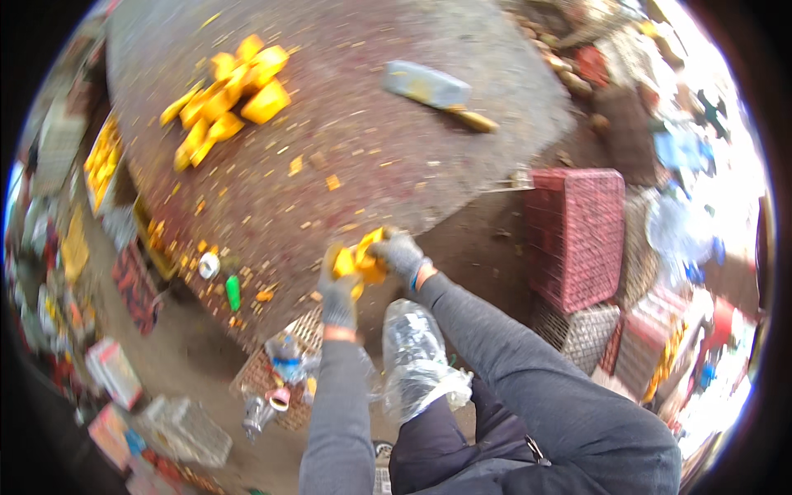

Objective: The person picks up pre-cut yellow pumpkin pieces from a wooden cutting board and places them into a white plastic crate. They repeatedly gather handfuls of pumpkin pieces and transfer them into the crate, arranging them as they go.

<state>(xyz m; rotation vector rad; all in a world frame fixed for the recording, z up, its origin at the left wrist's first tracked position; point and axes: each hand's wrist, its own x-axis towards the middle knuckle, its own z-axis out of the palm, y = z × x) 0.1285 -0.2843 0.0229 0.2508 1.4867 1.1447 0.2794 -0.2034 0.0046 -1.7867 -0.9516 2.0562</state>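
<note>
My left hand (339,297), in a grey knit glove, grips orange-yellow pumpkin pieces (345,262) at the table's near edge. Right beside it, my gloved right hand (399,257) is closed on more pumpkin (371,267). The bunched pieces touch one another, so their number is unclear. Farther back on the dark, worn table (346,130) lies a heap of pumpkin chunks (232,93). A cleaver (427,85) with a broad pale blade rests flat toward the right, its yellowish handle pointing right.
Scraps and pale seeds litter the tabletop. Near its left edge lie a tape roll (209,265) and a green object (232,292). A crate of yellow pieces (104,162) stands left. Stacked red crates (575,238) stand right. Clear plastic (414,346) wraps my leg.
</note>
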